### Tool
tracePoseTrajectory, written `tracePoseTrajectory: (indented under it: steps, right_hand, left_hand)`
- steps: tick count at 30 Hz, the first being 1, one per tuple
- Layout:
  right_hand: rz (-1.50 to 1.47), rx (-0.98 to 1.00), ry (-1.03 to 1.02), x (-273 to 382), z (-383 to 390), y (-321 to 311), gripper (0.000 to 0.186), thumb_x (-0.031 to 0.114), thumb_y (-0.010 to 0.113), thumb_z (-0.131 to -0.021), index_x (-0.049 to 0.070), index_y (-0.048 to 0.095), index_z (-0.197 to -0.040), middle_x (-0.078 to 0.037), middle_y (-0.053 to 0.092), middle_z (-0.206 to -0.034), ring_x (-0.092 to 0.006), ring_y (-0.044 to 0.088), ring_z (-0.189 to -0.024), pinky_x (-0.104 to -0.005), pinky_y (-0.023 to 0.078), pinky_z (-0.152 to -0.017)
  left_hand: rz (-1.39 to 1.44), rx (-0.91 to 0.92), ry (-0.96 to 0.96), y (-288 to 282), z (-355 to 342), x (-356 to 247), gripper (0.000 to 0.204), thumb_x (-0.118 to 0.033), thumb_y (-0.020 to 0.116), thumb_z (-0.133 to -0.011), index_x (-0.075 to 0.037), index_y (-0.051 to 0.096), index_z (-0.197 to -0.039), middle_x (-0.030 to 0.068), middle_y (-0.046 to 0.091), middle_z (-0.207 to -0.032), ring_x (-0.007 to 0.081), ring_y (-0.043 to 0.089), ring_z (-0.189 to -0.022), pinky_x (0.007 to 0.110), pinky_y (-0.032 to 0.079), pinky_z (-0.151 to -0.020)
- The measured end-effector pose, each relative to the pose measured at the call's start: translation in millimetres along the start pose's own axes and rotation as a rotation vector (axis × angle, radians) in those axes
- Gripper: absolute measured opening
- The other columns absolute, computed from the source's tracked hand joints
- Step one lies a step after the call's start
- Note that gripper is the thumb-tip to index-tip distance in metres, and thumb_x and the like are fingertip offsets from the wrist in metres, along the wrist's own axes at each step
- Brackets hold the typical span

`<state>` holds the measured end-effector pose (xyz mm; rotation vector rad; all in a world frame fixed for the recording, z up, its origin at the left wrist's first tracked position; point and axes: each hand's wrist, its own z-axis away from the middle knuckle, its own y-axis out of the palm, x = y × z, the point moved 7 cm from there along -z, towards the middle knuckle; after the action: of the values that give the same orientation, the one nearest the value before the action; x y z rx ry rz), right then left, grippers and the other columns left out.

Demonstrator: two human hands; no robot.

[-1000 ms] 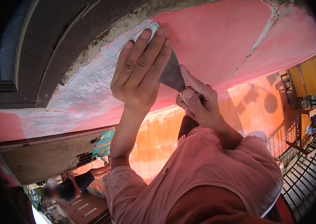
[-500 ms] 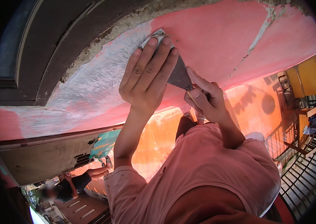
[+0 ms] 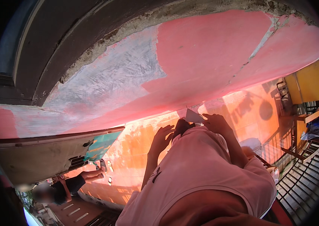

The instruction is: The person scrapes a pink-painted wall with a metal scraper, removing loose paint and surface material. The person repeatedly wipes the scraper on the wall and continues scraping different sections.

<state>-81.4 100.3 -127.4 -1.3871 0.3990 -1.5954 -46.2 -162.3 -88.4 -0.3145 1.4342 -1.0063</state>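
My left hand (image 3: pixel 161 137) is low in the middle, away from the wall, with its fingers apart and slightly bent and nothing visible in them. Just right of centre my right hand (image 3: pixel 214 124) grips a putty knife, whose grey triangular blade (image 3: pixel 193 116) points left over the floor; its handle is hidden. Above both hands is the pink wall (image 3: pixel 212 49), with a rough, whitish patch (image 3: pixel 114 71) beside the crumbling edge (image 3: pixel 91 52) of a dark frame.
Dark window frame (image 3: pixel 46 45) at upper left. Grey board (image 3: pixel 31 158) and teal sheet (image 3: pixel 99 147) at left, near another person (image 3: pixel 65 188) and some sandals (image 3: pixel 109 165). Orange floor (image 3: pixel 140 150) below. At right, a yellow panel (image 3: pixel 310 79), wooden chair (image 3: pixel 295 152) with cloth (image 3: pixel 313 126), and metal grille (image 3: pixel 298 180).
Both my hands have dropped from the wall toward my body, uncovering the whitish patch. My left hand no longer presses on the metal piece there; the putty knife has moved down with my right hand.
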Motion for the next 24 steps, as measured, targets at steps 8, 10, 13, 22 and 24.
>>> tracePoseTrajectory:
  steps: [8,10,13,22,24]
  right_hand:
    - [-0.220,-0.002,-0.053,37.9,-16.6,-63.7,0.029,0.025,0.055,-0.092,0.006,0.068,-0.110,-0.013,0.070,-0.082,-0.0285,0.066,-0.071,-0.0388,0.051,-0.068]
    - [-0.360,-0.029,-0.191,61.7,-10.6,-82.8,0.024,0.018,0.054,-0.095,0.005,0.067,-0.110,-0.010,0.068,-0.077,-0.0225,0.064,-0.063,-0.0346,0.050,-0.063]
    - [-0.832,0.090,-0.206,94.2,2.6,-93.6,0.015,0.010,0.050,-0.098,0.001,0.061,-0.104,-0.004,0.060,-0.067,-0.0119,0.057,-0.057,-0.0273,0.045,-0.053]
    - [-1.237,0.016,-0.201,158.6,-7.9,-84.2,0.020,0.020,0.048,-0.102,0.003,0.050,-0.093,-0.003,0.055,-0.069,-0.0098,0.046,-0.040,-0.0245,0.034,-0.036]
    - [-1.200,0.072,-0.181,162.7,-13.9,-89.1,0.029,0.030,0.044,-0.105,0.004,0.051,-0.094,-0.004,0.056,-0.072,-0.0109,0.052,-0.045,-0.0254,0.043,-0.040]
  left_hand:
    - [0.115,-0.123,-0.149,-22.7,-16.4,0.1,0.029,-0.016,0.054,-0.099,-0.007,0.063,-0.125,0.0119,0.065,-0.126,0.0293,0.061,-0.117,0.038,0.047,-0.099]
    - [0.236,-0.044,-0.144,-23.6,-28.3,-15.8,0.036,-0.023,0.051,-0.100,-0.006,0.057,-0.132,0.0138,0.060,-0.132,0.0295,0.056,-0.124,0.038,0.043,-0.103]
    - [0.598,0.046,0.037,-26.7,-39.5,-55.3,0.053,-0.039,0.047,-0.101,-0.004,0.046,-0.141,0.0157,0.052,-0.141,0.0300,0.046,-0.134,0.041,0.037,-0.109]
    - [1.223,0.003,0.216,-61.9,-80.4,-137.4,0.086,-0.071,0.020,-0.096,-0.001,0.046,-0.139,0.0177,0.055,-0.135,0.0271,0.053,-0.124,0.039,0.040,-0.105]
    - [1.193,-0.081,0.158,-72.3,-81.8,-143.2,0.082,-0.069,0.021,-0.097,0.001,0.054,-0.124,0.0170,0.061,-0.124,0.0257,0.061,-0.110,0.036,0.046,-0.094]
